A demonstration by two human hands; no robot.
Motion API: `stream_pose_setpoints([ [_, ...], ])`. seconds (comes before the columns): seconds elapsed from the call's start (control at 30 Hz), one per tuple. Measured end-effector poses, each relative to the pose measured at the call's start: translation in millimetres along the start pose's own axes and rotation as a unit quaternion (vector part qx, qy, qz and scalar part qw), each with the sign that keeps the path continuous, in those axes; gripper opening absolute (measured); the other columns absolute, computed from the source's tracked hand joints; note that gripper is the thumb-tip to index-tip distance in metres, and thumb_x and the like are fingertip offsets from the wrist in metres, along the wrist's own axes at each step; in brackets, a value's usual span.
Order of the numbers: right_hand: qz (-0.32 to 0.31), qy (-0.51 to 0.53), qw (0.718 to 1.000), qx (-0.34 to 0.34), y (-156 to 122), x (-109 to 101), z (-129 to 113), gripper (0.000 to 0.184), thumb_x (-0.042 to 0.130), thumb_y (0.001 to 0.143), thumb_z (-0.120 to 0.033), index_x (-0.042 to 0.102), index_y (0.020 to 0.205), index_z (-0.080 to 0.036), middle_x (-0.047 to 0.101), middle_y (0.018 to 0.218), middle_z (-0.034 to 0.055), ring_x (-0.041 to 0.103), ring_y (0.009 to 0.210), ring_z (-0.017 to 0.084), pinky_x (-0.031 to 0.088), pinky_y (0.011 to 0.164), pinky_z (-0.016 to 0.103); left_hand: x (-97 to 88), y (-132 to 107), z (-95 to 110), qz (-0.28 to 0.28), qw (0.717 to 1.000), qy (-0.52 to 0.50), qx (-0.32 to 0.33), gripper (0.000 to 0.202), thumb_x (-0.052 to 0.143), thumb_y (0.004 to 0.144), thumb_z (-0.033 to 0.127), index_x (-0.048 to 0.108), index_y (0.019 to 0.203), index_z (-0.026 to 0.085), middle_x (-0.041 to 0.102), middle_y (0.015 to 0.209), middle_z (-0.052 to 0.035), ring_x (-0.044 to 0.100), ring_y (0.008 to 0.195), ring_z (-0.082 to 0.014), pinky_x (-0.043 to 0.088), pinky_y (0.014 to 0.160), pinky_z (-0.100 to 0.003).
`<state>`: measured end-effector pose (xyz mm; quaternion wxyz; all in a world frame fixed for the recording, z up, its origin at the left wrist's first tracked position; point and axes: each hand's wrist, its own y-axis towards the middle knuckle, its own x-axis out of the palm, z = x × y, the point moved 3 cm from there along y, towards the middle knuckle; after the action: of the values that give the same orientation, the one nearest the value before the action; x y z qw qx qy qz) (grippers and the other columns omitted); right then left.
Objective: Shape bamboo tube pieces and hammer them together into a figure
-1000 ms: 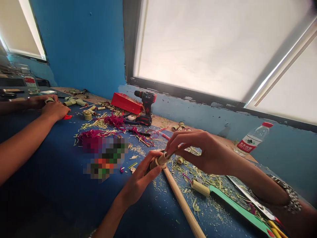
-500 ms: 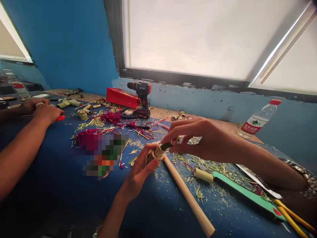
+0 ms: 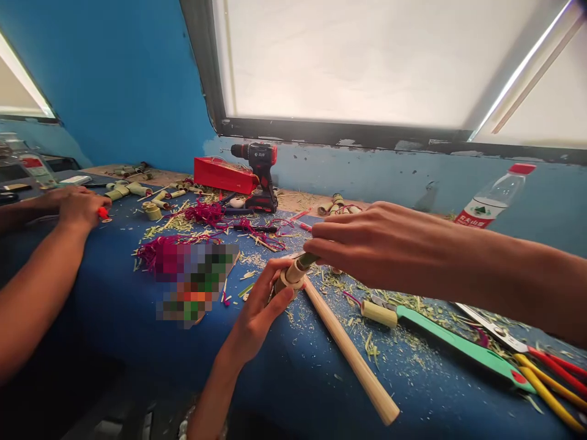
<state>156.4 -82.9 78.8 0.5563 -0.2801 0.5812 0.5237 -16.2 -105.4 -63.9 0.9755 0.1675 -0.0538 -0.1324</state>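
Observation:
My left hand (image 3: pixel 259 311) grips a short pale bamboo tube (image 3: pixel 291 276) near the table's middle, just above the end of a long wooden dowel (image 3: pixel 351 348). A thin green-skinned bamboo stick (image 3: pixel 308 260) pokes out of that tube. My right hand (image 3: pixel 367 238) reaches in from the right, its fingertips and thumb pinching the stick's far end. To the right of my hands lies a green-handled tool (image 3: pixel 449 342) with a bamboo piece at its end.
A black-and-red cordless drill (image 3: pixel 259 177) and a red box (image 3: pixel 224 175) stand at the back by the blue wall. Magenta fibres (image 3: pixel 204 214) and bamboo shavings litter the blue table cover (image 3: pixel 101 293). A co-worker's hands (image 3: pixel 77 206) work at the left; a plastic water bottle (image 3: pixel 493 195) stands at the right.
The view has shifted, so the table sits higher in the frame. My right hand has flattened and moved closer over the stick, its wrist now stretching further right.

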Motion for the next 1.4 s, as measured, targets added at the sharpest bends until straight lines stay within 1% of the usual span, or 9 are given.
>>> stream_pose_setpoints([
  [0.1,-0.049,-0.040,0.998,0.023,-5.2,15.8,-1.6,0.021,0.047,0.094,-0.003,0.060,0.106,-0.014,0.062,0.088,0.0080,0.054,0.076,0.020,0.035,0.062,0.033,0.9,0.5,0.0,0.003,1.000,-0.004,-0.001,0.030,0.051,0.094,0.045,0.051,0.117,0.025,0.059,0.100,-0.0035,0.049,0.083,-0.0176,0.038,0.076,-0.029],
  [0.2,0.007,0.149,0.972,0.182,-17.8,37.4,5.3,0.015,0.045,0.102,-0.021,0.058,0.100,-0.014,0.061,0.081,0.0060,0.052,0.066,0.016,0.033,0.060,0.031,0.9,1.6,-3.0,0.029,0.999,-0.016,0.016,0.033,0.053,0.092,0.048,0.050,0.116,0.025,0.062,0.097,-0.0033,0.051,0.085,-0.0192,0.038,0.076,-0.030],
  [0.27,0.012,0.194,0.959,0.209,-27.3,54.1,4.5,0.023,0.040,0.104,-0.021,0.057,0.088,-0.016,0.058,0.070,0.0020,0.050,0.061,0.014,0.035,0.060,0.029,0.7,2.5,-4.7,0.043,0.999,-0.019,0.019,0.032,0.053,0.092,0.047,0.049,0.115,0.025,0.063,0.098,-0.0035,0.052,0.088,-0.0196,0.037,0.077,-0.030],
  [0.43,0.000,0.298,0.929,0.222,-44.8,78.7,-7.6,0.024,0.039,0.106,-0.026,0.055,0.090,-0.017,0.067,0.075,-0.0013,0.053,0.058,0.008,0.042,0.059,0.021,2.9,4.7,-0.3,0.042,0.999,-0.013,0.026,0.029,0.052,0.093,0.044,0.049,0.114,0.024,0.062,0.098,-0.0037,0.054,0.089,-0.0197,0.037,0.078,-0.030],
  [0.63,0.010,0.320,0.903,0.285,-67.9,82.4,-17.3,0.030,0.042,0.104,-0.032,0.060,0.085,-0.016,0.065,0.075,0.0007,0.051,0.057,0.009,0.039,0.056,0.024,2.4,5.4,3.9,0.048,0.998,-0.015,0.034,0.031,0.052,0.092,0.043,0.049,0.115,0.024,0.063,0.102,-0.0050,0.054,0.087,-0.0187,0.039,0.073,-0.029],
  [0.97,0.076,0.285,0.858,0.420,-114.9,71.7,-29.3,0.022,0.047,0.100,-0.032,0.061,0.108,-0.016,0.068,0.088,0.0055,0.061,0.075,0.016,0.045,0.062,0.028,-0.4,13.4,6.3,0.085,0.995,-0.006,0.054,0.028,0.059,0.088,0.036,0.050,0.112,0.024,0.061,0.099,-0.0021,0.057,0.088,-0.0161,0.043,0.083,-0.030],
  [1.13,0.081,0.294,0.857,0.415,-118.8,70.1,-41.0,0.027,0.041,0.103,-0.036,0.059,0.111,-0.016,0.068,0.097,0.0069,0.062,0.076,0.015,0.048,0.064,0.028,9.0,10.1,22.6,0.074,0.995,0.014,0.066,0.028,0.062,0.085,0.037,0.051,0.106,0.023,0.056,0.082,0.0018,0.053,0.070,-0.0131,0.043,0.069,-0.025],
  [1.3,0.029,0.242,0.889,0.387,-100.0,78.0,-34.3,0.023,0.050,0.100,-0.030,0.070,0.094,-0.019,0.066,0.086,0.0038,0.058,0.072,0.014,0.042,0.063,0.026,12.4,1.7,34.6,0.150,0.980,0.131,0.016,0.026,0.069,0.079,0.040,0.056,0.089,0.021,0.051,0.067,0.0041,0.047,0.057,-0.0116,0.036,0.055,-0.023],
  [1.4,0.003,0.189,0.907,0.377,-82.8,89.2,-18.1,0.018,0.053,0.096,-0.023,0.070,0.092,-0.019,0.065,0.089,0.0053,0.057,0.075,0.015,0.036,0.062,0.027,3.8,3.9,29.7,0.180,0.980,0.077,0.020,0.024,0.065,0.082,0.043,0.054,0.086,0.022,0.051,0.067,0.0042,0.049,0.057,-0.0115,0.039,0.057,-0.024],
])
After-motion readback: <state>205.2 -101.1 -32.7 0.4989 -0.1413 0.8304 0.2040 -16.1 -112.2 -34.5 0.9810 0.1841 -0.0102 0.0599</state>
